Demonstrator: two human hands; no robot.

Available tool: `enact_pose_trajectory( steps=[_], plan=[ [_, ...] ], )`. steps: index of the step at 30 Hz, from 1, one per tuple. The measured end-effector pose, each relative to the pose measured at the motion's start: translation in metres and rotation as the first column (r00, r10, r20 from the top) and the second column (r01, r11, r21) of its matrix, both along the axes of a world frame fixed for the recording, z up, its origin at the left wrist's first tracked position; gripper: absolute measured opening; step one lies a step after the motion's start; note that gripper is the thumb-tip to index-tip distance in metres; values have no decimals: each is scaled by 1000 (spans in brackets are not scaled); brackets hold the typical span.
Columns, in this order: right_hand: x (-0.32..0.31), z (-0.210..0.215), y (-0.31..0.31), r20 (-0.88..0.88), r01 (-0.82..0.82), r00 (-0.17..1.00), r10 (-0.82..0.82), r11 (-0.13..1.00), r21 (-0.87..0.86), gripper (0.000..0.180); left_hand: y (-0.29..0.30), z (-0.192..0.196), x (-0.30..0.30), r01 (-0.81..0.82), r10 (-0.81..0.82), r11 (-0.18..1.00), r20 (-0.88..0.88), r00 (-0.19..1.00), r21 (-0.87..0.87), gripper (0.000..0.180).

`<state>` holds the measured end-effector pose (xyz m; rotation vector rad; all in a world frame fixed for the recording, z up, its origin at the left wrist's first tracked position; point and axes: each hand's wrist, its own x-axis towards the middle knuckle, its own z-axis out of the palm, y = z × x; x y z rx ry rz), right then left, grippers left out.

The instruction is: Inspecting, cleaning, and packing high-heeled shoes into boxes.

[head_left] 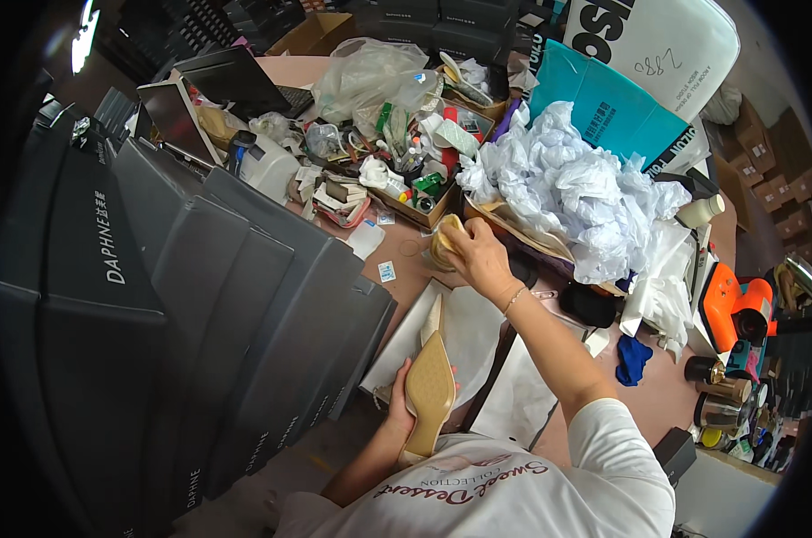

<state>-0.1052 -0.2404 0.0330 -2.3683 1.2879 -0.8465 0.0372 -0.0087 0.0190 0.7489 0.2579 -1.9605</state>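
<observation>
My left hand [399, 400] is closed round a beige shoe [430, 384], held in front of my body with its tan, pointed sole facing up. Farther out, the fingers of my right hand [484, 258] close on a yellowish, crumpled piece [445, 235], perhaps a sponge or cloth, at the table's middle. What lies beneath that piece is partly hidden. Past the shoe lies an open box with white tissue paper [474, 325]. Another paper-lined box [516, 394] sits under my right forearm.
Stacked dark grey shoe boxes [236, 314] crowd the left side. White crumpled paper [567, 179] heaps up beyond my right hand. A cluttered cardboard tray [419, 211] holds bottles and small tools. An orange heat gun or dryer [727, 305] and a blue cloth [634, 359] lie at right.
</observation>
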Motion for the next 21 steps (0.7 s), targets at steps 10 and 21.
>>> enact_pose_trajectory(
  steps=[10,21],
  plan=[
    [-21,-20,-6,267,42,963,-32,999,-33,57,8,21,0,45,-44,999,77,996,-23,68],
    [-104,-28,90,630,-116,-474,-616,752,649,23,1,26,-17,145,-148,985,-26,989,-97,69]
  ],
)
